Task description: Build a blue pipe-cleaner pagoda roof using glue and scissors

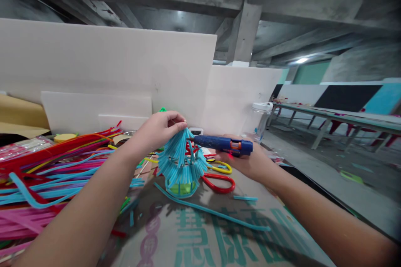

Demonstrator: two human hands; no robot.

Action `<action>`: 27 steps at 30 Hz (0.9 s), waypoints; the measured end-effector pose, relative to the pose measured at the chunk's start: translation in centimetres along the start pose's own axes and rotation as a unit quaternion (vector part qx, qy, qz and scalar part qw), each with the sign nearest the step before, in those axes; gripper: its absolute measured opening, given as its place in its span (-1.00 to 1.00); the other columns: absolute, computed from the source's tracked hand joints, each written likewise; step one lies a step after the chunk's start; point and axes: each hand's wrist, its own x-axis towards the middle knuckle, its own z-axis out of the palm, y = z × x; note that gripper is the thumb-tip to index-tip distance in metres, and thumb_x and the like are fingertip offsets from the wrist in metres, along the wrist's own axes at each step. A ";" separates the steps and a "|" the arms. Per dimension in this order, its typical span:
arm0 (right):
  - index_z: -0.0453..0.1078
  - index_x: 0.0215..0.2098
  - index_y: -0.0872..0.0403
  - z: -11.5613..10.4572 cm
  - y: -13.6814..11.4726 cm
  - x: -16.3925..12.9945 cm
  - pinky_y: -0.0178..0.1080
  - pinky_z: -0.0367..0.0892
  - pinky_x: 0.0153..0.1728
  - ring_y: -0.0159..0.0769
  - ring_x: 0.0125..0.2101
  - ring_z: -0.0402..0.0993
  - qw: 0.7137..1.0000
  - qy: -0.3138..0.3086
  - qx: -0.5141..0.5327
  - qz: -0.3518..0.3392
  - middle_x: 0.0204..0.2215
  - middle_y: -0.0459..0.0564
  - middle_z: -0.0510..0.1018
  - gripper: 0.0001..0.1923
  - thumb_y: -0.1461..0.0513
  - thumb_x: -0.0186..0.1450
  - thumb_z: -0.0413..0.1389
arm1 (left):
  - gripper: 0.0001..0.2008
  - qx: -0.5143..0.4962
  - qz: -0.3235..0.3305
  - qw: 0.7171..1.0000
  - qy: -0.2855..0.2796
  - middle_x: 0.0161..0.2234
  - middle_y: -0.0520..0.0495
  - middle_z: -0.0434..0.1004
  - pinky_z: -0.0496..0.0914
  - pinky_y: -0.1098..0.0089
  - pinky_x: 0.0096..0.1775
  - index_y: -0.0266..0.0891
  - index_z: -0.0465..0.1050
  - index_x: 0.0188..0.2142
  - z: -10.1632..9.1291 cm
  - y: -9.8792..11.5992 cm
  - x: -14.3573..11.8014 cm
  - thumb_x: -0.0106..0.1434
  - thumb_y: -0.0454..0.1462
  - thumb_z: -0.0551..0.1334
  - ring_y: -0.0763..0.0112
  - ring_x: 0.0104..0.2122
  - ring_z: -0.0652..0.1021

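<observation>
A small tiered model made of light-blue pipe cleaners (183, 171) stands upright on the cardboard, with a pale green patch inside its base. My left hand (165, 128) is closed in a pinch at its top; exactly what lies between the fingertips is partly hidden. From the right, my right hand (247, 164) is wrapped round a dark blue hot glue gun (224, 144). The gun's nozzle points left and reaches the upper tier of the model, close to the left fingertips. Behind the gun, the fingers of my right hand are partly covered.
Loose pipe cleaners (72, 171) in several colours cover the left side. Red-handled scissors (221, 183) and a yellow handle loop (223, 168) lie right of the model. A long blue pipe cleaner (216, 213) crosses the cardboard (163, 238). White boards (184, 75) and a clear bottle (257, 121) stand behind.
</observation>
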 end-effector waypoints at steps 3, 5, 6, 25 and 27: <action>0.41 -0.32 0.09 0.1 -0.1 0.1 -0.34 0.22 -0.52 -0.36 -0.50 0.31 1.000 -0.002 0.006 0.007 -0.54 -0.13 0.42 -0.74 0.07 0.16 0.21 | -0.82 0.014 0.010 1.000 0.001 -0.62 0.06 0.35 0.19 0.47 -0.52 -0.22 0.50 -0.31 0.0 0.0 0.0 0.25 -0.19 0.17 0.43 -0.55 0.40; 0.40 -0.34 0.09 0.1 -0.1 0.1 -0.35 0.21 -0.53 -0.37 -0.52 0.29 1.000 0.002 0.008 0.010 -0.55 -0.14 0.41 -0.75 0.08 0.16 0.20 | -0.80 0.024 0.020 1.000 -0.001 -0.60 0.06 0.37 0.20 0.47 -0.51 -0.23 0.50 -0.30 0.0 -0.2 0.1 0.25 -0.17 0.17 0.44 -0.55 0.39; 0.40 -0.34 0.09 0.2 -0.1 0.1 -0.35 0.21 -0.53 -0.37 -0.52 0.29 1.000 0.006 0.008 0.009 -0.55 -0.14 0.41 -0.76 0.08 0.16 0.20 | -0.79 0.028 0.025 0.999 -0.001 -0.59 0.06 0.38 0.20 0.47 -0.50 -0.24 0.51 -0.30 0.0 -0.3 0.2 0.25 -0.16 0.17 0.46 -0.55 0.38; 0.45 -0.33 0.06 0.5 -0.2 0.0 -0.29 0.32 -0.47 -0.29 -0.47 0.43 0.999 0.035 -0.016 0.015 -0.50 -0.08 0.54 -0.77 0.08 0.14 0.20 | -0.76 0.012 0.035 0.999 -0.008 -0.51 0.04 0.46 0.22 0.49 -0.50 -0.23 0.50 -0.31 0.1 -0.7 0.3 0.26 -0.12 0.15 0.46 -0.53 0.41; 0.46 -0.33 0.06 0.5 -0.2 0.0 -0.29 0.33 -0.45 -0.28 -0.47 0.43 0.999 0.034 -0.017 0.016 -0.50 -0.08 0.54 -0.76 0.08 0.14 0.20 | -0.75 0.011 0.035 0.999 -0.008 -0.50 0.03 0.47 0.22 0.49 -0.51 -0.23 0.50 -0.30 0.0 -0.6 0.2 0.26 -0.12 0.15 0.46 -0.52 0.41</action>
